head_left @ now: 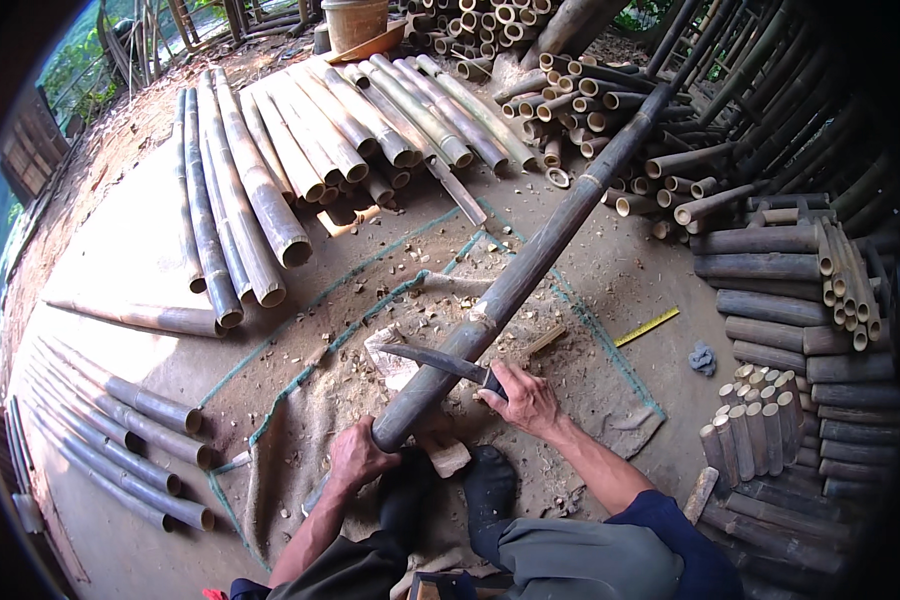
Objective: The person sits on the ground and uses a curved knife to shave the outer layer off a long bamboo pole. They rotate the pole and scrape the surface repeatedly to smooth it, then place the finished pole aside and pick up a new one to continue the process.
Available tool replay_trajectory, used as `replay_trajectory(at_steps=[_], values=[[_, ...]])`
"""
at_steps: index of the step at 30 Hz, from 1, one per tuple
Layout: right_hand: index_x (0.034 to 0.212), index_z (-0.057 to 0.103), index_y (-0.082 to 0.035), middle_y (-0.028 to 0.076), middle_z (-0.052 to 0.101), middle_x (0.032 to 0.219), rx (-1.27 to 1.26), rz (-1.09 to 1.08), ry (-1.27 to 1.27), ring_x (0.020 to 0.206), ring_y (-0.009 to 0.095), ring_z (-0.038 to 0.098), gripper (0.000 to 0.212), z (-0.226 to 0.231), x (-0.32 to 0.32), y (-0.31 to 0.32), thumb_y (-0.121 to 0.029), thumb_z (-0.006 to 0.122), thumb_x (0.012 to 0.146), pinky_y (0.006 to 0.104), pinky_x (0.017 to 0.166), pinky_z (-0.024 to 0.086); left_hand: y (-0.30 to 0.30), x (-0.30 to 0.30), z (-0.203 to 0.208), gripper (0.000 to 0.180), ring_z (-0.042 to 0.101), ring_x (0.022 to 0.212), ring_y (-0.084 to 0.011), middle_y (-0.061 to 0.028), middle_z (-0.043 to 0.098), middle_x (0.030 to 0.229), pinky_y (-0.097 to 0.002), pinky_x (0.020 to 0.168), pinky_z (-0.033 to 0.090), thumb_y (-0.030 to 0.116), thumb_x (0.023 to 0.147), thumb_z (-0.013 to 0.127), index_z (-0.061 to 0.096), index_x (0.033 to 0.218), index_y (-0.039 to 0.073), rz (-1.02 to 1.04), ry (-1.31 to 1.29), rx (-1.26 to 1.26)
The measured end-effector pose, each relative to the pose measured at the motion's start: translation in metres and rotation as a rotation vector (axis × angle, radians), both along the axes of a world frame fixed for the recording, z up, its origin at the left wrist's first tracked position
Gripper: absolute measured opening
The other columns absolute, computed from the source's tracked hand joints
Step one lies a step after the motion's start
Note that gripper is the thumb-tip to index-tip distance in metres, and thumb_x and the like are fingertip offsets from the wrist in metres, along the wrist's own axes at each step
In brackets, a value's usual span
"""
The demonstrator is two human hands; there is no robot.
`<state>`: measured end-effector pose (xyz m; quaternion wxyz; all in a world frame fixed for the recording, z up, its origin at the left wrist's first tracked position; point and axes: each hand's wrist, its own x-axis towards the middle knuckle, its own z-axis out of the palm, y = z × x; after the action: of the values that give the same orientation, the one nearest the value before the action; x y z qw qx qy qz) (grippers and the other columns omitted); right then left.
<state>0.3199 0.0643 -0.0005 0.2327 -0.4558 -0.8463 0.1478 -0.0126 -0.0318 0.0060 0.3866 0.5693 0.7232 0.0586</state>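
A long dark bamboo pole (530,260) slants from between my feet up toward the far right, its far end by the stacked bamboo. Near its lower end my left hand (360,455) is closed around it. My right hand (525,400) grips the handle of a knife (435,360), whose long dark blade lies across the pole just below a pale node. Under the pole, partly hidden, is a pale wooden block (392,360). Another piece of wood (448,455) sits between my dark-covered feet.
A sack mat (300,400) with green edges and scattered chips lies beneath. Bamboo poles lie in rows (270,200) at upper left and lower left (150,440). Cut bamboo stacks (770,270) line the right. A yellow ruler (647,326) and a grey crumpled lump (703,358) rest on the floor.
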Motion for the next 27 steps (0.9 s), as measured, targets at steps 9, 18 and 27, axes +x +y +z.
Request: replay_trajectory(at_steps=[9,18,27], values=[[0.122,0.059,-0.003,0.024,0.069,0.099,-0.067,-0.264,0.064,0.086,0.048,0.072,0.045,-0.020,0.001,0.000,-0.046,0.064,0.108,0.0567,0.071,0.057,0.008,-0.019,-0.010,0.068,0.076,0.100,-0.0420,-0.0252,0.078,0.100,-0.0502,0.092,0.057,0.039,0.062,0.091,0.075,0.115,0.001,-0.033,-0.183,-0.068],[0.119,0.058,-0.003,0.023,0.069,0.096,-0.167,-0.435,0.140,0.086,0.047,0.072,0.047,-0.019,0.013,0.013,-0.048,0.062,0.109,0.0553,0.071,0.056,0.022,-0.025,-0.014,0.067,0.077,0.097,-0.0317,-0.0199,0.079,0.100,-0.0430,0.091,0.059,0.033,0.061,0.095,0.075,0.114,-0.003,-0.052,-0.355,-0.181],[0.117,0.058,-0.005,0.024,0.070,0.102,-0.257,-0.558,0.154,0.089,0.050,0.073,0.045,-0.022,0.018,0.013,-0.049,0.062,0.109,0.0570,0.071,0.057,0.030,-0.035,-0.029,0.071,0.074,0.093,-0.0220,-0.0112,0.077,0.099,-0.0375,0.087,0.059,0.035,0.059,0.097,0.075,0.114,-0.003,-0.101,-0.496,-0.294]])
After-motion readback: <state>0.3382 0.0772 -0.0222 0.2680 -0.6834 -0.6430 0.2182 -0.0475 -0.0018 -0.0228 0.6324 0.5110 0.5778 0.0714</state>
